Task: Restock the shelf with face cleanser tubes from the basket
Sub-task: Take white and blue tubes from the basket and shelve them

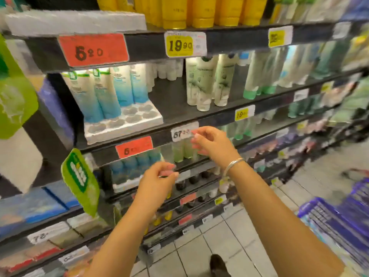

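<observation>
Blue-and-white cleanser tubes stood at the back of a white moulded tray whose front sockets sat vacant, above and to the left of a worker's raised hands, suggesting the restock was only partly done. Neither hand carried a tube: the left hand and the right hand hung before the shelf edge with fingers loosely curled, possibly pinching something small, though blur hid it. The purple basket, the tubes' source, waited on the floor well below and to the right of the right hand.
</observation>
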